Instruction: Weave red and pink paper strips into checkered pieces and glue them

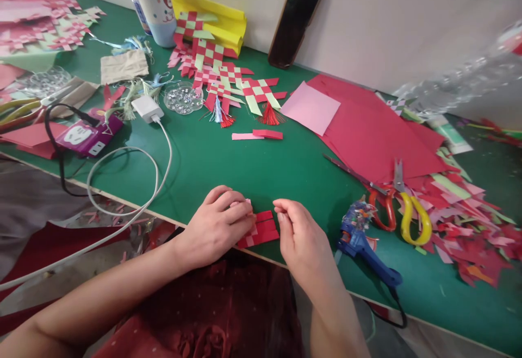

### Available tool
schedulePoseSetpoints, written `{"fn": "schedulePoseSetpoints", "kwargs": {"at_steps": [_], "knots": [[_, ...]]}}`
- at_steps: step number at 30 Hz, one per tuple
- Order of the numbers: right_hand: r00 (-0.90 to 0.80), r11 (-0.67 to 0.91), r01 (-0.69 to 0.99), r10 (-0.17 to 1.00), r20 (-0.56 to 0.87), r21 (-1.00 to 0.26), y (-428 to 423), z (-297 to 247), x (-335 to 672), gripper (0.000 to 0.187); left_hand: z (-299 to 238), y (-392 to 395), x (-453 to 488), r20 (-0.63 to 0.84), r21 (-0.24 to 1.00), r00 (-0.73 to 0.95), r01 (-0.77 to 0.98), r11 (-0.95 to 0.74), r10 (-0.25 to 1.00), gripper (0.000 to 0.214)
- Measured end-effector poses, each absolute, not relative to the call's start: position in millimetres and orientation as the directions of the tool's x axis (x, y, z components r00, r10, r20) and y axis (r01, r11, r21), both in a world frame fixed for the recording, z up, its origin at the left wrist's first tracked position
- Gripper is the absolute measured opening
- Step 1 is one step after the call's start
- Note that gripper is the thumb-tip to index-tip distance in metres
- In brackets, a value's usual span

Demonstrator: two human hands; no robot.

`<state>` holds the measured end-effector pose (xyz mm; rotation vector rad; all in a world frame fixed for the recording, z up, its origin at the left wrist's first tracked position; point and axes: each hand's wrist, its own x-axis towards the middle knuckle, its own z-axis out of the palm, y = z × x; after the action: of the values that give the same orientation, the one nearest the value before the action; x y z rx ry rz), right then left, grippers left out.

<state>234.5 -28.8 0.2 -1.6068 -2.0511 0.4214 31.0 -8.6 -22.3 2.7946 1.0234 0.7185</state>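
Red and pink woven paper strips (266,230) lie at the table's front edge, with loose red strip ends pointing right. My left hand (224,219) is closed over the left part of this weave, its bent fingers gripping and partly hiding it. Just off the right ends of the strips, my right hand (299,233) has its fingertips and thumb brought together. Whether anything small is in that pinch cannot be seen. Beyond my hands lie a pink and a red folded paper strip (267,134), slightly overlapping.
Blue glue gun (362,249), red-handled scissors (382,208) and yellow-handled scissors (414,219) lie right, beside paper scraps (477,244). Red sheets (375,124), finished woven pieces (212,53) and a leaning phone (296,20) are behind. A white cable (157,184) loops left near a purple power strip (89,135).
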Motion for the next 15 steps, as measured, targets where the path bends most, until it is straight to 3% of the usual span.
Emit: {"fn": "schedulePoseSetpoints", "kwargs": {"at_steps": [15], "knots": [[-0.190, 0.244, 0.853, 0.968, 0.162, -0.462, -29.7, -0.5, 228.5, 0.013, -21.4, -3.5, 30.7, 0.401, 0.287, 0.709, 0.503, -0.815, 0.579, 0.026]]}}
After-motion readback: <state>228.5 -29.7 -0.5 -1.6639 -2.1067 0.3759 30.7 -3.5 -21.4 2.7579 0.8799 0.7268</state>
